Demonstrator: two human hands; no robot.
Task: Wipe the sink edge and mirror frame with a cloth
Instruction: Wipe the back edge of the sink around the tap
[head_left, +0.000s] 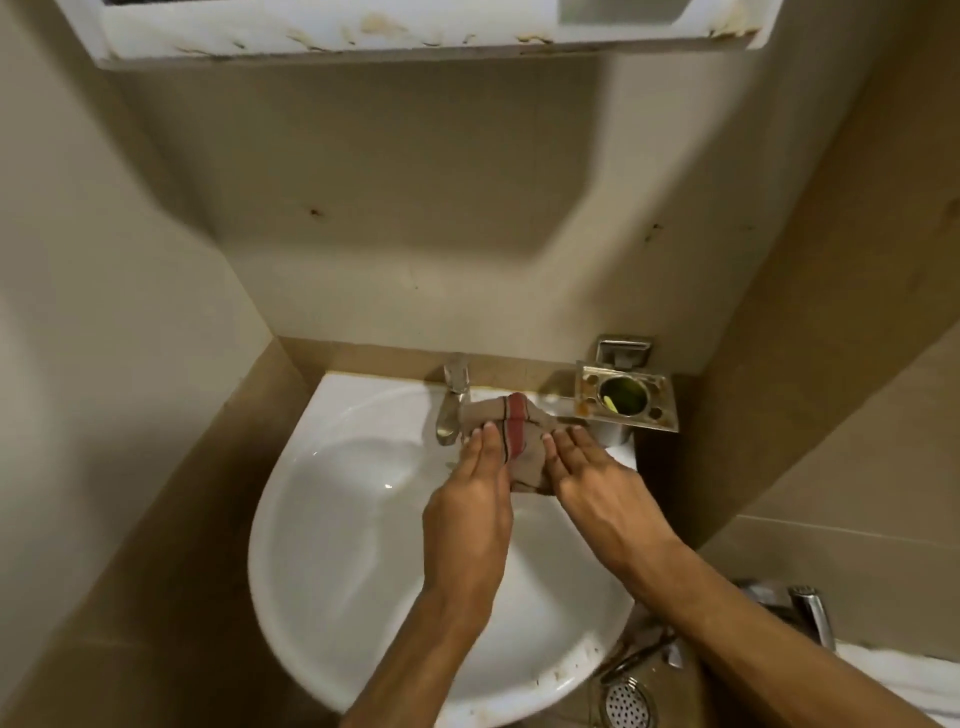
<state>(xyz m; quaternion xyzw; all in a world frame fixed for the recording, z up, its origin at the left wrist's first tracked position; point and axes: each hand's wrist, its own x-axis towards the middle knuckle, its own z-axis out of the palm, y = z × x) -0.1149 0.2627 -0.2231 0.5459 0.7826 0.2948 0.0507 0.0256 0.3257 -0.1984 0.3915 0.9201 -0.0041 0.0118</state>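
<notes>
Both hands press a beige cloth (511, 441) with a red stripe between them, over the back rim of the white sink (322, 545). The left hand (470, 506) and right hand (597, 480) lie flat, fingers extended. The tap (452, 400) touches the cloth's left edge; a metal holder (626, 397) crowds the right. The mirror frame (415, 36) is cut off at the top.

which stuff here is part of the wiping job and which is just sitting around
Job: cloth, held by left hand and right hand; sink edge; mirror frame.

Lying about: tap, metal tumbler holder, floor drain, tap at lower right.
</notes>
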